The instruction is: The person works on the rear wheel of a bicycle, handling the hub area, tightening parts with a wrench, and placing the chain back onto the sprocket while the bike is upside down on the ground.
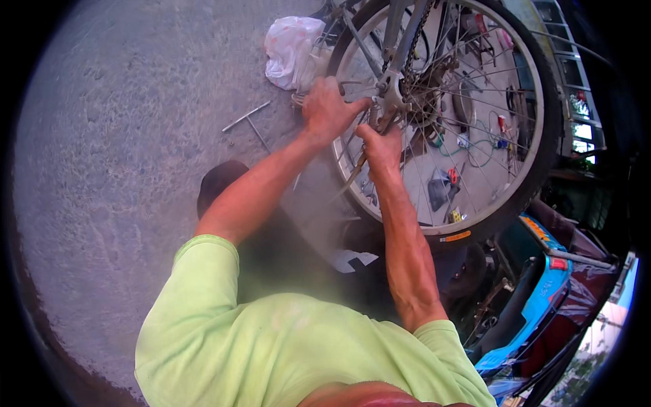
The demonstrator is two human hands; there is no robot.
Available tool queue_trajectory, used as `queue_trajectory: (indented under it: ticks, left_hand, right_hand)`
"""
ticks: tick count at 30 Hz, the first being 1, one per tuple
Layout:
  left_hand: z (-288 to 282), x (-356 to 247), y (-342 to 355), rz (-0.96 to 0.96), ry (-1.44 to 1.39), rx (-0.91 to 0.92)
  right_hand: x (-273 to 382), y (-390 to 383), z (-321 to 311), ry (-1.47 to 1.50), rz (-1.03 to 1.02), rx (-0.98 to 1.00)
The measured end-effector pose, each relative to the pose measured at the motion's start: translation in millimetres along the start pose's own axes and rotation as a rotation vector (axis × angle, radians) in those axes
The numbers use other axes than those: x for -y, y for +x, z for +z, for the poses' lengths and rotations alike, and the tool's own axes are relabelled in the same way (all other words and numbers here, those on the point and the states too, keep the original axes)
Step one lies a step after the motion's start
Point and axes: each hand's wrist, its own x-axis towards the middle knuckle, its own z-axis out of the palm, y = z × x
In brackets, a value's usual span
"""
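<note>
An upright bicycle wheel (464,233) with a dark tyre and silver rim fills the upper right, with chain, spokes and a silver frame end (395,91) at its hub. My left hand (325,112) is just left of the hub, fingers curled and thumb reaching toward the metal fitting there; what they hold is hidden. My right hand (381,150), below the hub, is closed on what looks like pliers, with a slim handle (352,175) slanting down-left from it; the jaws are partly hidden at the hub.
A T-shaped wrench (254,125) lies on the concrete floor (115,169) at left, below a white plastic bag (288,54). Assorted tools, wires and a dark pouch (441,186) show through the spokes. A blue vehicle body (525,312) stands at lower right, metal framework at far right.
</note>
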Motion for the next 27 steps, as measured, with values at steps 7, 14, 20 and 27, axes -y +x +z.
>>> queue_trajectory:
  ticks: [7, 14, 20, 27]
  left_hand:
    - [-13.9, -1.6, 23.1, 0.204, -0.031, 0.246]
    - [4.0, 7.1, 24.3, 0.27, -0.028, 0.214]
    - [-3.0, 7.6, 42.5, 0.389, 0.029, 0.393]
    - [11.2, 34.4, 70.2, 0.476, -0.314, 0.387]
  right_hand:
    - [-2.8, -0.4, -6.8, -0.049, -0.037, -0.068]
    - [22.3, -0.5, -27.1, -0.277, 0.09, 0.064]
    - [4.7, 9.7, -29.2, -0.279, 0.075, 0.069]
    - [-4.6, 10.5, -16.5, -0.32, -0.02, -0.025]
